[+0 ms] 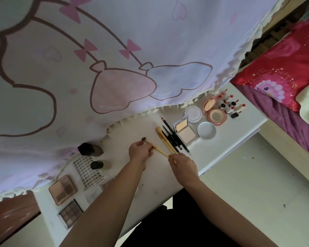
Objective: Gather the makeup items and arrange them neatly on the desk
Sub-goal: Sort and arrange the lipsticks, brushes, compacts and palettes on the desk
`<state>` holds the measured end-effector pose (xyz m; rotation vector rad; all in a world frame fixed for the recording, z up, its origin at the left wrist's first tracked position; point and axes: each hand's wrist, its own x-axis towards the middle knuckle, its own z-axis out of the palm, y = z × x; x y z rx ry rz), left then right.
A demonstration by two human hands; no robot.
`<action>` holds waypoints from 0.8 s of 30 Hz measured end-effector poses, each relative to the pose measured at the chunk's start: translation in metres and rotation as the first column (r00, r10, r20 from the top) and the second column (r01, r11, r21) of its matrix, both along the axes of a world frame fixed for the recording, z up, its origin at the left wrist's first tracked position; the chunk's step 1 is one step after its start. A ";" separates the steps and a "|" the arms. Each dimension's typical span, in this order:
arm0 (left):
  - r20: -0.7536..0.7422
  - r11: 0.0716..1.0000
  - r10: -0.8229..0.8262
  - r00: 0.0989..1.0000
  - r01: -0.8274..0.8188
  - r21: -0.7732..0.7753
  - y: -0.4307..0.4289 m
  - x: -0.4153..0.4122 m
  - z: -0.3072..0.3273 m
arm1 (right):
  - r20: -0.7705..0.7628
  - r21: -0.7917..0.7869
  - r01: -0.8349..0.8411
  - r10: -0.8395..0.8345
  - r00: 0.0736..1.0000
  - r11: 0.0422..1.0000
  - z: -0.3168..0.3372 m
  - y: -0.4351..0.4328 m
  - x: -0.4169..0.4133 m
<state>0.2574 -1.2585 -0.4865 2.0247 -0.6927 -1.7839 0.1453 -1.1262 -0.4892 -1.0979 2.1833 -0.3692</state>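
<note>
nearest along the white worktop (235, 132) edge, on the left, lie two eyeshadow palettes: a dark-toned one (70, 213) in a clear case and a pink one (62, 190) just beyond it. beside them sits a tray of false lashes (88, 171), with a small dark-capped bottle (96, 165) resting on it and a larger black-capped bottle (90, 149) further back.

both hands meet over the middle of the worktop, sharing one small yellow-handled makeup brush (159, 151). the left hand (140, 152) pinches it close to the dark bristle head, fingers curled round the ferrule. the right hand (183, 165) pinches the tail end of the handle between thumb and fingertips. the brush lies at a slant between them, just above the surface.

just past the right hand, a row of black pencils (171, 138) and yellow-handled brushes (165, 141) lies side by side, touching. next comes an open square powder compact (185, 131), then a round white lid (206, 130) and a round white jar (193, 112), and an open pink round compact (213, 111). furthest along stands a cluster of small lipsticks (230, 104).

a pale curtain (114, 50) with pink bows hangs over the worktop's far edge. a bed with a red pillow (284, 77) sits off to the right.
</note>
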 end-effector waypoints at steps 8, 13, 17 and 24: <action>0.127 0.996 -0.057 0.990 0.065 -0.059 -0.010 -0.026 -0.009 | -0.039 0.101 -0.049 0.053 0.998 0.994 -0.004 -0.004 -0.009; 0.162 0.991 -0.100 0.982 0.113 -0.071 -0.008 -0.028 -0.014 | -0.026 0.119 -0.037 0.040 0.999 0.992 -0.009 -0.003 -0.009; 0.152 0.985 -0.132 0.979 0.147 -0.093 -0.007 -0.030 -0.017 | 0.006 0.105 0.049 -0.050 0.999 0.993 -0.010 -0.002 -0.011; 0.225 0.926 -0.317 0.921 0.352 -0.135 -0.002 -0.016 -0.004 | -0.006 0.078 0.098 -0.098 0.995 0.992 -0.005 0.002 -0.017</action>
